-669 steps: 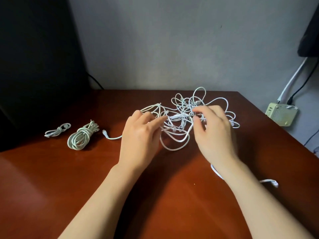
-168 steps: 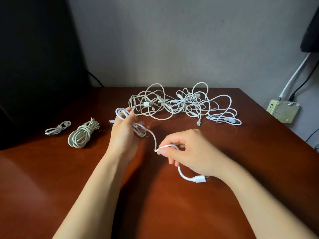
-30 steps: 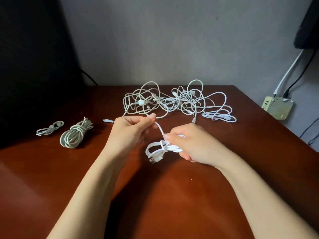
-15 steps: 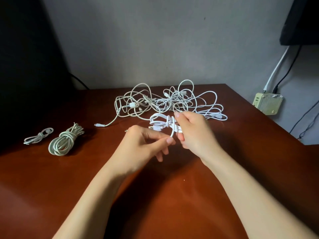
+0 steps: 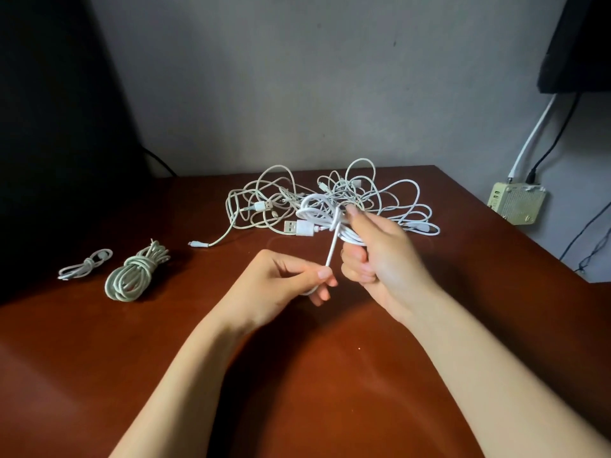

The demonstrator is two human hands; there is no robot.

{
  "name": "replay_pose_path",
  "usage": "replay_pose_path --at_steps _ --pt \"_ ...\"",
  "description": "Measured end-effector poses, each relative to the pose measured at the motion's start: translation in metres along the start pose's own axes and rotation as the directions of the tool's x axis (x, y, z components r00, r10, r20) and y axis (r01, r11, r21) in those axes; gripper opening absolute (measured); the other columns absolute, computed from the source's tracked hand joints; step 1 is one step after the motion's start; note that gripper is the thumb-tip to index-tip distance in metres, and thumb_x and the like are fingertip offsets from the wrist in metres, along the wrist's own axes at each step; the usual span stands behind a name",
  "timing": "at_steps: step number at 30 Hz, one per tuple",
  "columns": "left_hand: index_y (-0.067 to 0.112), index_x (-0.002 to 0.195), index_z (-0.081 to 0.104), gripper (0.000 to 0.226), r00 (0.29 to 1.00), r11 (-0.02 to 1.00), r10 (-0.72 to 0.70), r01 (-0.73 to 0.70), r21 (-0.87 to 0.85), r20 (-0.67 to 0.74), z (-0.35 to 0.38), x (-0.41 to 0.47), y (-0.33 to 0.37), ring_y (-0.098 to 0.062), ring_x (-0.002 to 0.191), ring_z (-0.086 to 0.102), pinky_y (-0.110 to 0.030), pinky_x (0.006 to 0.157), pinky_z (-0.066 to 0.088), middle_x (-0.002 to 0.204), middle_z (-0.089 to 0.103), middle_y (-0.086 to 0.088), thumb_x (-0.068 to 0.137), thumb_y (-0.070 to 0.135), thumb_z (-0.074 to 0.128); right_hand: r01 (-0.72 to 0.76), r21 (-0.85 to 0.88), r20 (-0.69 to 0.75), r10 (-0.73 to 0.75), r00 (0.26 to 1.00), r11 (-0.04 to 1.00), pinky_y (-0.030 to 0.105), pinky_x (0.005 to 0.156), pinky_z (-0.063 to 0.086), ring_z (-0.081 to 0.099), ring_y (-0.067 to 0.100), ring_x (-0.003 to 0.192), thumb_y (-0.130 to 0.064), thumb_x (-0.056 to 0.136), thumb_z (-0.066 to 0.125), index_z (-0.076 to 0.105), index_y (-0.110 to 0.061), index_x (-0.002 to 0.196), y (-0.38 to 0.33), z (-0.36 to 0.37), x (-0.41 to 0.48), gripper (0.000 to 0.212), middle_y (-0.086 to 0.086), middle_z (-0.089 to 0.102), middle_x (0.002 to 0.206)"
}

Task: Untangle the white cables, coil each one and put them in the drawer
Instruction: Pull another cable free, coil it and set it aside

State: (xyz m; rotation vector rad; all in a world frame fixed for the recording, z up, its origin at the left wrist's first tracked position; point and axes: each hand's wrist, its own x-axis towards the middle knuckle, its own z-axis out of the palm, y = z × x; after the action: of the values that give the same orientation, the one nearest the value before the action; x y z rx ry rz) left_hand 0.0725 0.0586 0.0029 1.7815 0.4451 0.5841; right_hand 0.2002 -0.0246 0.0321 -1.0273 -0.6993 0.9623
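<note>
Fingers of right hand point(image 5: 383, 259) grip coiled cable point(image 5: 325, 223); left hand point(image 5: 281, 282) pinches its tail.

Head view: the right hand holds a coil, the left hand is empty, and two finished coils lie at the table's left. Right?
Not quite. The left hand is not empty: it pinches the loose end of the coil that the right hand holds, as the head view shows. The finished coils do lie at the table's left.

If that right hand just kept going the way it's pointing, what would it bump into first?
Most likely the tangle on the table beyond it. The right hand, gripping a coil, aims that way, though depth is hard to judge.
</note>
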Motion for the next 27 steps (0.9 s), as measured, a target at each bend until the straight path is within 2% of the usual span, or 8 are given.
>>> replay_pose_path --at_steps 7,10,12,14,18,20,24,27 --pt "0.013 0.053 0.066 0.030 0.993 0.991 0.004 0.013 0.136 -0.121 -0.021 -0.001 0.000 -0.014 0.047 0.051 -0.018 0.052 0.043 0.050 0.060 -0.006 0.070 0.038 0.064 -0.087 0.012 0.276 0.080 0.958 0.996 0.014 0.032 0.012 0.021 0.002 0.027 -0.026 0.088 0.049 0.053 -0.012 0.072 -0.009 -0.001 -0.008 0.022 -0.006 0.031 0.038" --pt "-0.006 0.067 0.066 0.052 0.985 0.996 0.007 0.009 0.092 -0.173 -0.032 -0.002 -0.003 -0.022 0.055 0.049 -0.026 0.058 0.041 0.062 0.059 -0.030 0.077 0.045 0.070 -0.107 -0.123 0.420 0.150 0.895 0.987 0.010 0.032 0.015 0.020 0.002 0.025 -0.026 0.084 0.051 0.063 -0.017 0.060 -0.015 -0.001 -0.012 0.028 -0.005 0.032 0.035" --pt "-0.006 0.066 0.061 0.052 0.971 0.999 0.017 -0.008 0.036 -0.237 -0.035 -0.003 0.000 -0.020 0.057 0.047 -0.025 0.058 0.039 0.062 0.053 -0.030 0.083 0.042 0.069 -0.075 -0.264 0.428 0.186 0.884 0.962 0.011 0.033 0.015 0.019 0.003 0.026 -0.026 0.085 0.052 0.064 -0.019 0.059 -0.016 -0.001 -0.012 0.030 -0.003 0.032 0.036" --pt "0.005 0.056 0.057 0.042 0.943 1.000 0.009 -0.013 -0.009 -0.333 -0.034 -0.002 0.001 -0.012 0.051 0.039 -0.016 0.050 0.034 0.056 0.043 -0.015 0.080 0.039 0.066 -0.037 -0.411 0.417 0.224 0.881 0.911 0.014 0.035 0.014 0.020 0.005 0.028 -0.024 0.091 0.052 0.061 -0.013 0.064 -0.014 0.000 -0.012 0.031 -0.002 0.033 0.037" --pt "0.009 0.054 0.061 0.037 0.909 1.000 0.025 -0.028 0.001 -0.417 -0.029 0.000 0.002 -0.010 0.045 0.032 -0.013 0.044 0.029 0.047 0.038 -0.004 0.086 0.027 0.065 0.139 -0.769 0.367 0.253 0.895 0.624 0.019 0.039 0.027 0.030 0.009 0.034 -0.030 0.096 0.051 0.059 -0.014 0.072 -0.003 0.002 -0.012 0.030 -0.002 0.044 0.039" --pt "0.008 0.056 0.062 0.036 0.891 1.000 0.021 -0.026 -0.005 -0.454 -0.027 0.001 0.002 -0.007 0.042 0.033 -0.012 0.043 0.029 0.044 0.039 0.002 0.089 0.023 0.064 0.174 -0.814 0.362 0.250 0.898 0.554 0.022 0.044 0.031 0.032 0.010 0.036 -0.031 0.096 0.051 0.061 -0.015 0.073 0.001 0.003 -0.012 0.030 -0.004 0.046 0.040" --pt "0.007 0.061 0.063 0.035 0.866 0.998 0.037 -0.060 -0.031 -0.499 -0.028 0.001 0.006 -0.003 0.043 0.037 -0.012 0.046 0.030 0.045 0.045 0.008 0.091 0.024 0.060 0.179 -0.816 0.365 0.248 0.897 0.550 0.022 0.045 0.032 0.035 0.007 0.040 -0.025 0.097 0.049 0.063 -0.012 0.083 0.003 0.002 -0.010 0.024 -0.006 0.048 0.046" --pt "0.008 0.066 0.066 0.035 0.890 0.994 0.106 -0.098 0.040 -0.443 -0.025 -0.002 0.012 -0.004 0.046 0.038 -0.013 0.047 0.029 0.048 0.046 0.008 0.095 0.025 0.055 0.210 -0.880 0.313 0.188 0.931 0.425 0.021 0.048 0.036 0.041 0.005 0.044 -0.026 0.097 0.047 0.059 -0.021 0.074 0.008 0.001 -0.007 0.027 -0.004 0.053 0.050"
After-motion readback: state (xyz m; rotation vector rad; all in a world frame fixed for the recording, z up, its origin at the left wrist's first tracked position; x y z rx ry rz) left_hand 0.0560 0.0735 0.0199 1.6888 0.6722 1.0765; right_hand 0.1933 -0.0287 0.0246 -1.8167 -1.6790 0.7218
